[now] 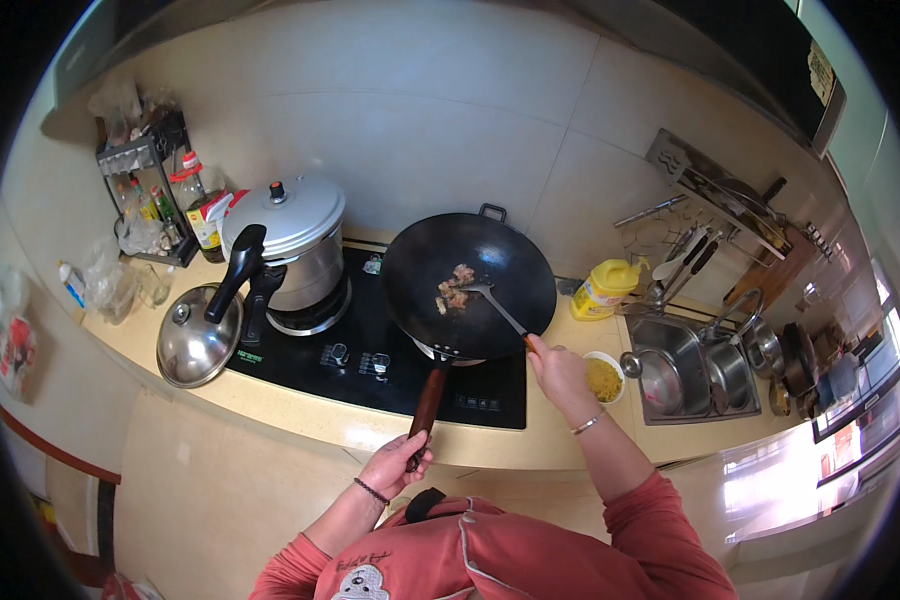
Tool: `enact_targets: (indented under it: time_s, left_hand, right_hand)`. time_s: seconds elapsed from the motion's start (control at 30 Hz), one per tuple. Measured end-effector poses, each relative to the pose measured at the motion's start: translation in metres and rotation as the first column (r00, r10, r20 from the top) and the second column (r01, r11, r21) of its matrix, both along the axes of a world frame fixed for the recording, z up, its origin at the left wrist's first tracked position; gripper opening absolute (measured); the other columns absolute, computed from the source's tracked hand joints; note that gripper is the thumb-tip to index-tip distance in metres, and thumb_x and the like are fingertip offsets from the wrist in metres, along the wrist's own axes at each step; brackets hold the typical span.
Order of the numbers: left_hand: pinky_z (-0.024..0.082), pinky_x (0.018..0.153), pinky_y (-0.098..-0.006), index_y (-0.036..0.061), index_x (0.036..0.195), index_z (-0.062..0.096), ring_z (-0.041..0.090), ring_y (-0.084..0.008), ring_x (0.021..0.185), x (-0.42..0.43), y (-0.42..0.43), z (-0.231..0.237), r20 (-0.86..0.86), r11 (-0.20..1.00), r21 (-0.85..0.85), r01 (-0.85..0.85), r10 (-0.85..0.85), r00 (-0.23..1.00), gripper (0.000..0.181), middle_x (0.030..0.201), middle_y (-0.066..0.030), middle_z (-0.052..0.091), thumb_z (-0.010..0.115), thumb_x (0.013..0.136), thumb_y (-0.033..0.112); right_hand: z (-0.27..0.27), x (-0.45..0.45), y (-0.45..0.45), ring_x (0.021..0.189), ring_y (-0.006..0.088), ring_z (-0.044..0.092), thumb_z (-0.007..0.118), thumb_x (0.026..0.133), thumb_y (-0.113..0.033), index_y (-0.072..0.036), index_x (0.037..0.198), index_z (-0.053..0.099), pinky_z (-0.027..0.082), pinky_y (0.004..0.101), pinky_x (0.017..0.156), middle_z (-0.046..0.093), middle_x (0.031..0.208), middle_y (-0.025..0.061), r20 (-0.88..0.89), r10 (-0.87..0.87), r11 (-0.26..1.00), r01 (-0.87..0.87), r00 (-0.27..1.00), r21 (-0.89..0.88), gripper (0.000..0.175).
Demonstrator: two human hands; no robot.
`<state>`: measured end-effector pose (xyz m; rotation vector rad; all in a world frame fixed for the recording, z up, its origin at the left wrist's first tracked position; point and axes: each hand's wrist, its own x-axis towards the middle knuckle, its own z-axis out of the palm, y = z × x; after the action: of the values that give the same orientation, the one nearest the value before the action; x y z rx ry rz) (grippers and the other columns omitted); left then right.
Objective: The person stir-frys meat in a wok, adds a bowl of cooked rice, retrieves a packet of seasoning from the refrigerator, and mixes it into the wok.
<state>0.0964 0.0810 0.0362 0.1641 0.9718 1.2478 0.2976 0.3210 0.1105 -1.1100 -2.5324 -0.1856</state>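
My left hand (399, 463) grips the lower end of the brown wok handle (429, 401). The black wok (487, 247) rests over the right side of a black glass cooktop (307, 375). In my right hand (565, 379) is a metal spatula (504, 309) with an orange-brown grip, its blade among small pieces of browned meat (457, 287) in the wok. Just right of that hand, a white bowl (621, 367) holds yellow shredded food (601, 379), partly hidden by the hand.
A pressure cooker (300, 259) stands on the left burner, its black handles pointing toward me. Beside it lies a domed metal lid (195, 341). A yellow jug (604, 291) stands behind the bowl, left of the double sink (664, 352). Bottles and a rack (150, 150) fill the back left.
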Motion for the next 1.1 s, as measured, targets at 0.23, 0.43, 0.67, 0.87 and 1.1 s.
enact_targets:
  time_s: [0.23,0.43,0.67,0.87,1.1]
  left_hand:
    - [0.044,0.052,-0.0207,0.0105,0.094,0.055,0.051,-0.0083,0.057,-0.001,-0.001,-0.003,0.003,1.000,0.008,0.003,-0.003,1.000,0.023,0.074,-0.0003,0.060,0.060,0.090,0.032]
    - [0.043,0.052,-0.0205,0.0106,0.097,0.056,0.051,-0.0085,0.056,0.000,-0.004,-0.002,0.004,1.000,0.011,-0.005,0.005,1.000,0.023,0.073,0.0000,0.060,0.059,0.091,0.033]
    - [0.042,0.050,-0.0210,0.0039,0.108,0.054,0.049,-0.0094,0.057,0.000,-0.005,0.002,-0.072,1.000,0.008,-0.022,0.023,0.997,0.033,0.076,-0.0026,0.057,0.051,0.094,0.033]
    - [0.044,0.052,-0.0232,0.0042,0.113,0.051,0.051,-0.0112,0.059,0.005,-0.005,-0.008,-0.101,0.999,0.013,-0.049,0.050,0.994,0.045,0.079,-0.0048,0.058,0.044,0.095,0.045]
    - [0.042,0.050,-0.0255,0.0047,0.106,0.054,0.051,-0.0129,0.057,-0.002,-0.041,-0.024,-0.218,0.960,-0.093,-0.265,0.241,0.946,0.051,0.075,-0.0026,0.056,0.040,0.094,0.052]
  right_hand:
    - [-0.002,0.017,-0.028,0.052,0.0283,0.059,0.059,0.086,-0.027,-0.020,0.112,0.062,0.046,0.0403,0.047,0.058,0.060,0.0095,0.067,0.058,0.998,-0.060,0.996,0.026,0.027]
    - [0.008,0.014,-0.033,0.057,0.0285,0.060,0.058,0.087,-0.027,-0.018,0.115,0.060,0.046,0.0403,0.050,0.060,0.065,0.0107,0.014,-0.011,0.999,0.011,1.000,-0.036,0.030]
    - [-0.028,-0.004,-0.065,0.070,0.0346,0.063,0.058,0.087,-0.026,-0.011,0.123,0.050,0.049,0.0435,0.059,0.064,0.080,0.0181,-0.096,-0.113,0.940,0.075,0.989,-0.332,0.040]
    - [-0.115,0.098,-0.013,0.060,0.0162,0.062,0.051,0.093,-0.037,-0.003,0.108,0.053,0.052,0.0273,0.054,0.060,0.073,0.0073,-0.355,-0.836,0.284,-0.224,0.418,-0.932,0.037]
    - [-0.189,0.184,0.045,0.061,0.0164,0.060,0.057,0.090,-0.019,-0.006,0.103,0.048,0.054,0.0292,0.056,0.056,0.075,0.0057,-0.396,-0.916,0.348,-0.350,0.072,-0.870,0.021]
